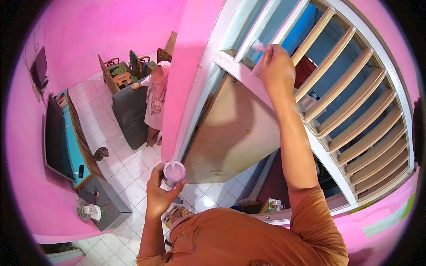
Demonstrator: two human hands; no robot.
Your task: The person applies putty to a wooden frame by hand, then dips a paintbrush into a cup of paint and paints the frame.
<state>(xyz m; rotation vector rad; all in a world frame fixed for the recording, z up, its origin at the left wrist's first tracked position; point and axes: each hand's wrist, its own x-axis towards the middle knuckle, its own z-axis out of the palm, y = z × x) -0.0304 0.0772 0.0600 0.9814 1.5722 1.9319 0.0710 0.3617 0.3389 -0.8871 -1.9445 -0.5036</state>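
My right hand (pixel 278 66) is raised to the barred vent above the door, its fingers closed around a small paintbrush (pixel 258 45). The bristle end looks pale and slightly blurred, close to the leftmost slats; whether it touches one I cannot tell. Those nearest slats (pixel 259 29) look whitish pink, while the slats (pixel 339 80) farther right are cream to tan. Lower down at the left, my left hand (pixel 162 190) grips a small paint can (pixel 174 172) holding pale pink paint. A drip or streak of paint shows at its far rim.
A tan door (pixel 235 128) stands below the vent frame. Beyond the pink wall edge (pixel 188 75), a person (pixel 156 97) stands by a dark grey sofa-like piece (pixel 130 115). At left are a television (pixel 57 137), a teal cabinet (pixel 73 142) and a white fan (pixel 87 209).
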